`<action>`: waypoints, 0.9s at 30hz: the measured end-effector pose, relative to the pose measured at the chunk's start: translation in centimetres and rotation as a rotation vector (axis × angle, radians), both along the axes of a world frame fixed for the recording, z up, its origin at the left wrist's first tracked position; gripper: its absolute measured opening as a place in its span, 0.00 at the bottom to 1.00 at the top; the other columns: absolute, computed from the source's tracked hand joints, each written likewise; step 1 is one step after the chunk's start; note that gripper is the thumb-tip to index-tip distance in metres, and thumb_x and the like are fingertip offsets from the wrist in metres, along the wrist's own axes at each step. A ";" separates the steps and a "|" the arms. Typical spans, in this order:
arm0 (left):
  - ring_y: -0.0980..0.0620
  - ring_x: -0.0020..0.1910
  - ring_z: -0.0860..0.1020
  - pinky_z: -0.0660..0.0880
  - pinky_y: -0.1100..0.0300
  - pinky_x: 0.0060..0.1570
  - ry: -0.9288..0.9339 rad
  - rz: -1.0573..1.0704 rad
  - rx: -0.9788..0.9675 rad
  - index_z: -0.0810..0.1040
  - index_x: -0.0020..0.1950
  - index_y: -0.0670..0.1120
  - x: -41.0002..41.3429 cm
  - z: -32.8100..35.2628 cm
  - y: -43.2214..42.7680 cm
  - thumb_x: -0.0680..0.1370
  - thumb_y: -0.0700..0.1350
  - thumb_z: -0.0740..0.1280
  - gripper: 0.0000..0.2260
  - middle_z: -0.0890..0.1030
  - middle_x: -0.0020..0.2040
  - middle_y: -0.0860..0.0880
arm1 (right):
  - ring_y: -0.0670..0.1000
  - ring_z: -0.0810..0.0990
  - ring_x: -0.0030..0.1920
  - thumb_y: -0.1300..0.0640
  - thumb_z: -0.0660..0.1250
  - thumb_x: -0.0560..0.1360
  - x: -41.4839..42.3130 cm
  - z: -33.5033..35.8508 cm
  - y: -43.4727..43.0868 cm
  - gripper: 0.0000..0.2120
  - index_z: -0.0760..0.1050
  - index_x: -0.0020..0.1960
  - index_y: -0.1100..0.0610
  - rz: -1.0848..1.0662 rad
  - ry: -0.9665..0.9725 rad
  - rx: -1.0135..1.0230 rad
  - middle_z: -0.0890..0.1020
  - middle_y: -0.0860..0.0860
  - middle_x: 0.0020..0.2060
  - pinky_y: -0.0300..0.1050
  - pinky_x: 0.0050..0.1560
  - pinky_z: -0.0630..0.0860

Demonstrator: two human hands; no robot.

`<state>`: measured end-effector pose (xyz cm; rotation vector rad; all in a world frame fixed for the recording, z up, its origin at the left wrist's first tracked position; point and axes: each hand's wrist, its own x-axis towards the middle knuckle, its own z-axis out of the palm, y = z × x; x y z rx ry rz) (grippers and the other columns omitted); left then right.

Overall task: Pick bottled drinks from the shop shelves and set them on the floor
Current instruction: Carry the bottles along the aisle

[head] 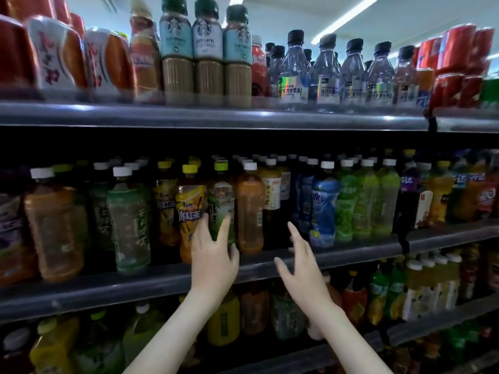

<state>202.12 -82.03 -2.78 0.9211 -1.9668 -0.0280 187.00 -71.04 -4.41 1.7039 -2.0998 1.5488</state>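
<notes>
Green label shows between the spread fingers of the left hand [213, 255], which lies against the lower front of a green tea bottle [221, 198] on the middle shelf. The fingers look straight and are not yet wrapped round it. Just beside it, the right hand [295, 256] hovers open and empty, its fingers fanned in front of a dark bottle [271, 225].

The pick looks barely begun. To do it well, I'd judge, the left fingers should close round the bottle's body and draw it straight out toward the person. A yellow bottle [189, 211] stands tight against it on one side and an orange bottle [249, 211] on the other, so a sideways tug could topple either. The free hand could steady those neighbours.

The shelf's front rail [108, 287] runs just below the bottle's foot, so the base probably has to lift a little to clear it. The upper shelf [216, 117] leaves dark open room over the caps. The floor is out of view.
</notes>
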 end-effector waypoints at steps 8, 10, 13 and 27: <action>0.33 0.74 0.52 0.66 0.42 0.66 0.141 0.198 0.085 0.31 0.72 0.66 -0.1 2.6 -3.4 0.79 0.43 0.65 0.44 0.40 0.77 0.41 | 0.41 0.61 0.68 0.47 0.70 0.75 -0.5 4.1 -8.3 0.46 0.38 0.75 0.38 0.145 -0.109 -0.008 0.59 0.46 0.74 0.39 0.66 0.61; 0.32 0.72 0.57 0.73 0.48 0.58 0.174 0.188 0.074 0.28 0.70 0.69 0.2 3.0 -3.6 0.79 0.40 0.64 0.46 0.43 0.77 0.38 | 0.49 0.64 0.71 0.47 0.71 0.73 -0.5 4.5 -9.9 0.49 0.37 0.77 0.42 0.146 -0.139 0.018 0.61 0.50 0.74 0.45 0.68 0.65; 0.33 0.68 0.66 0.73 0.54 0.54 0.172 0.171 0.082 0.26 0.69 0.69 0.4 3.2 -3.8 0.78 0.39 0.65 0.48 0.48 0.76 0.36 | 0.55 0.67 0.70 0.49 0.71 0.74 -0.7 4.6 -11.3 0.49 0.35 0.77 0.44 0.110 -0.112 0.026 0.63 0.53 0.74 0.48 0.66 0.69; 0.45 0.42 0.79 0.78 0.55 0.43 0.148 0.123 0.170 0.27 0.68 0.72 1.2 3.8 -3.6 0.79 0.43 0.66 0.47 0.59 0.73 0.35 | 0.54 0.68 0.71 0.52 0.69 0.76 -2.8 4.8 -11.3 0.43 0.41 0.79 0.48 0.232 -0.155 0.141 0.67 0.52 0.73 0.53 0.69 0.68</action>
